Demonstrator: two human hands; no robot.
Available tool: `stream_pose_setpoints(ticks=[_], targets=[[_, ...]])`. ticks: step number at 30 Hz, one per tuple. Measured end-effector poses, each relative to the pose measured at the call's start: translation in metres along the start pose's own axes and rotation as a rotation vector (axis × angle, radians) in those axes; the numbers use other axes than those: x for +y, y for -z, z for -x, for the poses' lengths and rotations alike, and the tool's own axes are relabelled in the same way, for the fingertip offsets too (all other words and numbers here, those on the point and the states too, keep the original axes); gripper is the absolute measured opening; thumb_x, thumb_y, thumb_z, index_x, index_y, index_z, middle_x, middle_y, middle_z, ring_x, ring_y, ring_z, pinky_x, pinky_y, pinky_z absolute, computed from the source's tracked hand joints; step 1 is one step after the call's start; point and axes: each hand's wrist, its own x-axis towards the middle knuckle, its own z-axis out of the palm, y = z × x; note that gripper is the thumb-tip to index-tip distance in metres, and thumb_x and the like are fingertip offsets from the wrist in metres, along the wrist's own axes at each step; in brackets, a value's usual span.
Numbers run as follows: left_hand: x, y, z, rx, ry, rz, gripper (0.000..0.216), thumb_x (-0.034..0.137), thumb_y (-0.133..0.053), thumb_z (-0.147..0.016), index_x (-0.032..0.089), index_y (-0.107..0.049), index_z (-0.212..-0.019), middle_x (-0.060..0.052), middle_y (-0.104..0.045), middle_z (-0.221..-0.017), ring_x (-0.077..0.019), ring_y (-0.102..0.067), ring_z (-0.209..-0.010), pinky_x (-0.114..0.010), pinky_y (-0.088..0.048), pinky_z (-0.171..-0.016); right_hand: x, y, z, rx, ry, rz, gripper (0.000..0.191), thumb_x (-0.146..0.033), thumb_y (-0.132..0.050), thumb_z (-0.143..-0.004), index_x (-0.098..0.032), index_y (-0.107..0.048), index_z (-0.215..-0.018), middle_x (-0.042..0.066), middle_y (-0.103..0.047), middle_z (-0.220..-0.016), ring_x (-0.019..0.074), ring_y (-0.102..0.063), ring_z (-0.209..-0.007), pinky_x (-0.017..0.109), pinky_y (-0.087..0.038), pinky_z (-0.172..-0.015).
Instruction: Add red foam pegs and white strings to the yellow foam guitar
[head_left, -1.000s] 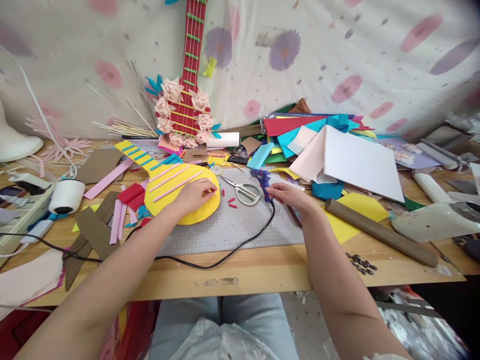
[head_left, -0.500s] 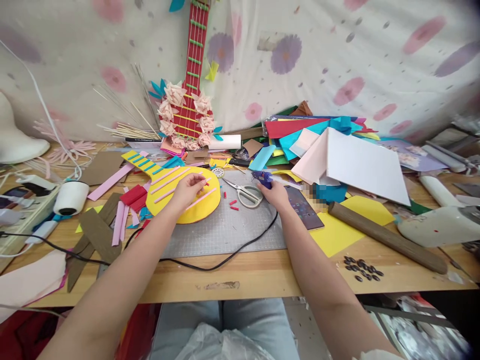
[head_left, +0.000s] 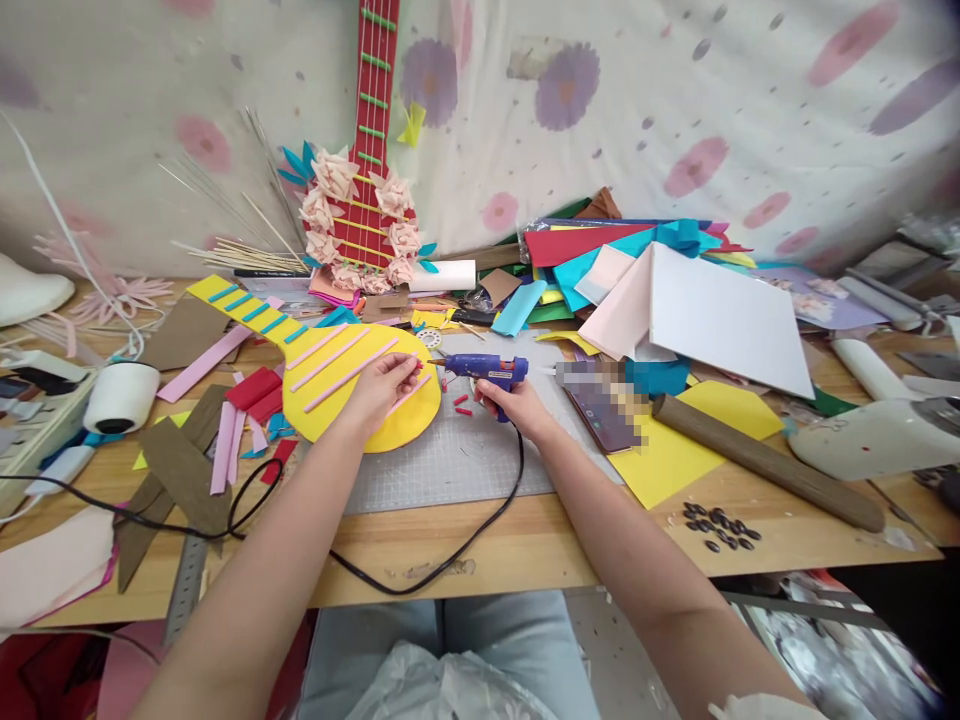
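Note:
My left hand [head_left: 379,395] pinches a small red piece [head_left: 418,368], possibly a rolled paper tube, above a yellow guitar-shaped cutout [head_left: 401,428]. Pink strips cross the cutout's body and blue ones its neck. My right hand [head_left: 516,403] is wrapped round the handle of a blue hot glue gun [head_left: 480,368]. The gun lies level, its nozzle pointing left at the red piece, close to my left fingertips. Several short red rolls [head_left: 463,410] lie on the grey cutting mat [head_left: 450,480] below the gun. The scissors are mostly hidden behind my right hand and the gun.
A red guitar model [head_left: 367,215] with paper flowers leans at the back. The gun's black cord [head_left: 480,535] loops across the table front. Right of the mat are a phone [head_left: 604,415], yellow sheet [head_left: 649,465], brown roll [head_left: 765,465] and black oval pieces [head_left: 720,525]. Paper scraps [head_left: 225,440] lie left.
My right hand has raised the glue gun and swung it left, nozzle toward my left hand. The cord has shifted with it. My left hand still pinches the red piece; the view has shifted slightly.

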Motion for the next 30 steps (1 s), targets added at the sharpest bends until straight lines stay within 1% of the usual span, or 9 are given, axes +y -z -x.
stream_pose_setpoints(ticks=[3, 6, 12, 18, 25, 30], targets=[[0.001, 0.001, 0.000, 0.029, 0.003, 0.043, 0.023, 0.019, -0.078, -0.056, 0.012, -0.062, -0.069, -0.001, -0.060, -0.066, -0.0046, -0.051, -0.056, -0.017, -0.042, -0.055, 0.002, 0.002, -0.001, 0.013, 0.021, -0.016, 0.041, -0.056, -0.062, -0.069, -0.016, -0.054, -0.066, -0.003, -0.049, -0.052, 0.0063, -0.038, -0.043, 0.022, -0.030, -0.041], [0.000, 0.001, 0.001, 0.036, 0.010, 0.040, 0.021, 0.018, -0.077, -0.057, 0.012, -0.062, -0.070, -0.001, -0.060, -0.067, -0.0045, -0.052, -0.057, -0.017, -0.043, -0.056, 0.001, 0.000, -0.001, 0.021, 0.015, -0.015, 0.042, -0.057, -0.063, -0.067, -0.016, -0.054, -0.067, -0.002, -0.052, -0.056, 0.0058, -0.038, -0.042, 0.022, -0.031, -0.039], [-0.007, -0.001, 0.001, 0.078, -0.029, 0.031, 0.018, 0.018, -0.075, -0.060, 0.012, -0.063, -0.072, -0.001, -0.060, -0.067, -0.0043, -0.052, -0.057, -0.017, -0.043, -0.057, 0.000, -0.005, 0.001, 0.040, 0.004, 0.034, 0.042, -0.058, -0.062, -0.068, -0.017, -0.054, -0.065, -0.002, -0.051, -0.054, 0.0056, -0.037, -0.042, 0.022, -0.032, -0.039], [-0.006, -0.002, 0.001, 0.090, -0.015, 0.020, 0.021, 0.019, -0.077, -0.058, 0.012, -0.063, -0.071, -0.001, -0.060, -0.067, -0.0051, -0.051, -0.058, -0.019, -0.043, -0.059, 0.001, -0.006, 0.000, 0.057, -0.003, 0.060, 0.046, -0.062, -0.061, -0.066, -0.017, -0.052, -0.063, -0.003, -0.048, -0.050, 0.0055, -0.036, -0.040, 0.022, -0.031, -0.038], [-0.007, -0.001, 0.002, 0.074, -0.034, 0.015, 0.026, 0.023, -0.079, -0.056, 0.011, -0.062, -0.072, -0.001, -0.060, -0.066, -0.0042, -0.049, -0.055, -0.018, -0.039, -0.054, 0.000, -0.008, -0.001, 0.025, -0.005, 0.044, 0.046, -0.061, -0.062, -0.065, -0.017, -0.049, -0.061, -0.005, -0.046, -0.047, 0.0051, -0.037, -0.039, 0.021, -0.030, -0.037], [-0.007, -0.001, 0.002, 0.075, -0.037, 0.013, 0.026, 0.022, -0.078, -0.057, 0.011, -0.062, -0.073, -0.001, -0.060, -0.067, -0.0042, -0.050, -0.055, -0.018, -0.038, -0.054, -0.003, -0.009, 0.001, 0.052, -0.017, 0.018, 0.047, -0.062, -0.064, -0.063, -0.018, -0.049, -0.061, -0.005, -0.045, -0.047, 0.0050, -0.037, -0.039, 0.021, -0.031, -0.038]])
